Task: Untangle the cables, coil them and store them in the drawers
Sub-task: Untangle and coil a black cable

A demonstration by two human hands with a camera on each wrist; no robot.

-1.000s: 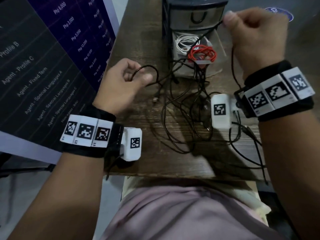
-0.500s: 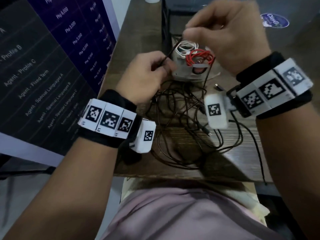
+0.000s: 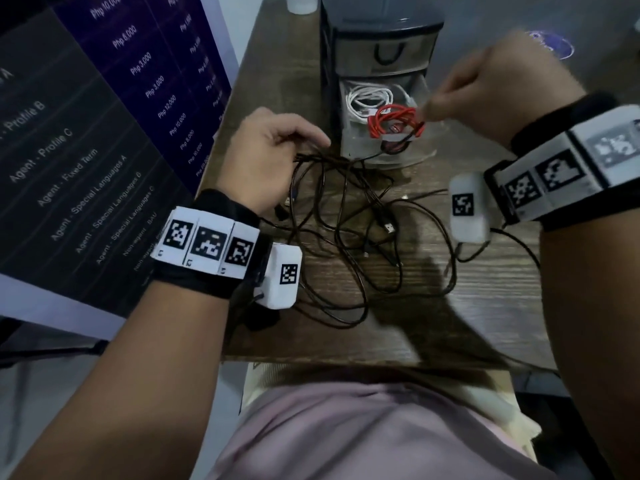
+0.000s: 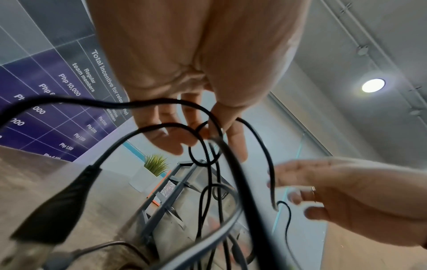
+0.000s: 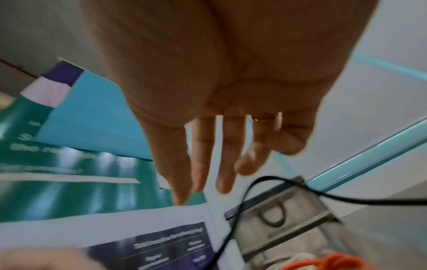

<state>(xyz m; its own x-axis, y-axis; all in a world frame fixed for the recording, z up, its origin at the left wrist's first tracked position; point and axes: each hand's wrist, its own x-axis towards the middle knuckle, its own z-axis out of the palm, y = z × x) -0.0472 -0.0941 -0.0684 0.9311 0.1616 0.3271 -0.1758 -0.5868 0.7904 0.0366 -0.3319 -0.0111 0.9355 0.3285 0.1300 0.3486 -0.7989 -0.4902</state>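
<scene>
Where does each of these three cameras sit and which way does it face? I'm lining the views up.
Head: worn on the head, looks down at the table, drawer unit and black cables; both forearms, left hand, right hand.
Left wrist: looks along and up past fingers pinching cables; right hand too.
Right wrist: looks along the open fingers toward the drawers.
All views share the drawer unit.

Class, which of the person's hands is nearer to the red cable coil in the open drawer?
Right. The right hand hovers just beside the red cable coil; the left hand holds black cables farther off.
</scene>
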